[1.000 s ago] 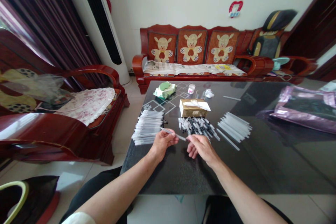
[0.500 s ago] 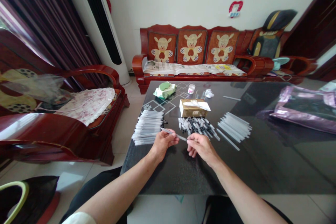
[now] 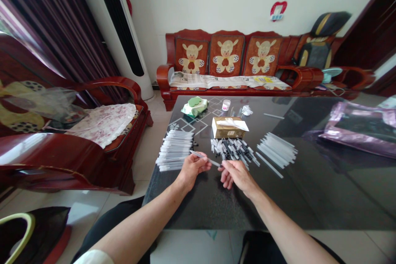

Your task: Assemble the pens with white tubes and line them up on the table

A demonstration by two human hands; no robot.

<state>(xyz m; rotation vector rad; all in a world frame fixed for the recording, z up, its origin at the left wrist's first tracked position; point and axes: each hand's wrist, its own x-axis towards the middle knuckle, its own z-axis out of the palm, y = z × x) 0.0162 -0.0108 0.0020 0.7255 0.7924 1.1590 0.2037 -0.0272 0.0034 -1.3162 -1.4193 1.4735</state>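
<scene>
Clock centred on the tube in your hands, 12 = toward sofa [image 3: 225, 55].

- 9-10 o'clock: row of clear-white tubes [image 3: 175, 150] lying side by side on the dark table [image 3: 309, 198], dark tips at the right ends.
- Between 11 and 12: green-white wipes pack [image 3: 194, 106].
- Centre: your left hand [image 3: 193, 169] pinches the slim tube [image 3: 214, 162] between thumb and fingers; tube slants down to the right.
- Right end of tube: your right hand [image 3: 236, 175] has thumb and forefinger closed at its tip, other fingers curled under. Can't tell if a small part sits in there.
- 1: small white tub [image 3: 226, 104].
- 1-2: gold tissue box [image 3: 229, 128], crumpled tissue [image 3: 247, 110] behind it.
- 2-3: heap of black and clear pen parts [image 3: 236, 149], just in front of box.
- 2: lone tube [image 3: 274, 116].
- 3: second tube row [image 3: 276, 149]; farther out, purple plastic bag [image 3: 359, 132].
</scene>
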